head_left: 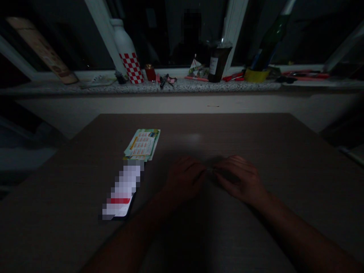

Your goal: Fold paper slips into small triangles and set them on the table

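In dim light my left hand [186, 176] rests low over the brown table [241, 132], its fingers closed and pointing toward the right. Facing it, my right hand [240, 176] has its thumb and fingertips pinched together. Between the two sets of fingertips is a small pale thing [209, 170], too dark and tiny to name. Both hands appear to grip it from opposite sides. To the left of my left hand lies a phone [125, 193] with a lit, blurred screen. Just beyond the phone is a stack of printed cards [143, 143] with calendar-like grids.
Along the granite windowsill [184, 86] stand a white bottle with red checks [132, 64], a small red jar [149, 72], a dark drink cup [217, 64], a green bottle [270, 41] in a yellow tape roll [256, 75], and a tall tube [42, 49] leaning left.
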`<act>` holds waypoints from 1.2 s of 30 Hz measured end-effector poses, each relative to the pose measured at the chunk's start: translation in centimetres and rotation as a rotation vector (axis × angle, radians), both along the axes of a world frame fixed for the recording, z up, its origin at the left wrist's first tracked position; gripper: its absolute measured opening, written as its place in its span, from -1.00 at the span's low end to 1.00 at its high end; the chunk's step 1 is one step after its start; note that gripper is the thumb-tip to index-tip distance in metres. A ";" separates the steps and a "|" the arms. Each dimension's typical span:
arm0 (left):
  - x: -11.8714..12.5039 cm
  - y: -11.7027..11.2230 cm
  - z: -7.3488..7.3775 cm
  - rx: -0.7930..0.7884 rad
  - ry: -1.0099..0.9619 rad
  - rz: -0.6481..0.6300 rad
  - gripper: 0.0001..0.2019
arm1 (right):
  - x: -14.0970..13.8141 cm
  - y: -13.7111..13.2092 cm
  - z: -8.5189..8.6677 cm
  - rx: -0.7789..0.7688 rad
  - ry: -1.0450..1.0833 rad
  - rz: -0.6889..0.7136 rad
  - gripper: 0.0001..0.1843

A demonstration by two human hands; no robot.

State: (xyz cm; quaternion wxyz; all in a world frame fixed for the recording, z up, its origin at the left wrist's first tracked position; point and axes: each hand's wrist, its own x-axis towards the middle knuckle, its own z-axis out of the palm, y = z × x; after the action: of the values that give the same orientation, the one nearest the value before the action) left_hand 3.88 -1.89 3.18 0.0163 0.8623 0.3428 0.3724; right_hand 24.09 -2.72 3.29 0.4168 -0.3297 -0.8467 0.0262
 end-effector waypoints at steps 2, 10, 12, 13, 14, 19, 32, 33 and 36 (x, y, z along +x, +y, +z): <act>-0.1 0.0 -0.1 -0.013 -0.023 -0.008 -0.92 | 0.0 0.0 0.1 -0.011 0.024 -0.001 -0.75; 0.3 -0.4 -0.3 0.048 -0.024 -0.043 -0.92 | -0.5 -0.3 0.5 0.050 0.084 -0.037 -0.85; 0.4 -0.5 -0.3 0.061 -0.037 -0.044 -0.92 | -0.6 -0.3 0.7 0.077 0.094 -0.050 -0.86; 0.5 -0.5 -0.4 0.062 -0.048 -0.038 -0.93 | -0.6 -0.3 0.7 0.084 0.098 -0.054 -0.86; 0.5 -0.6 -0.4 0.060 -0.061 -0.032 -0.93 | -0.6 -0.3 0.7 0.086 0.100 -0.055 -0.85; 0.3 -0.6 -0.4 0.023 -0.085 -0.031 -0.93 | -0.4 -0.1 0.6 0.028 0.110 -0.038 -0.84; 0.5 -0.8 -0.3 0.006 -0.091 -0.025 -0.93 | -0.7 -0.1 0.0 -0.146 0.186 -0.104 -0.92; 0.5 -0.7 -0.3 -0.003 -0.099 -0.024 -0.94 | -0.6 -0.1 -0.1 -0.155 0.187 -0.102 -0.91; 0.5 -0.7 -0.5 -0.014 -0.133 -0.022 -0.95 | -0.5 0.0 -0.1 -0.160 0.194 -0.081 -0.90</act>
State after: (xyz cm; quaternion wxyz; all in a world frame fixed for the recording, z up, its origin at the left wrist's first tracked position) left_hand 4.33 -2.57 2.71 0.0489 0.8393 0.3341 0.4261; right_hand 23.57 -2.73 3.20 0.4699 -0.3918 -0.7836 0.1083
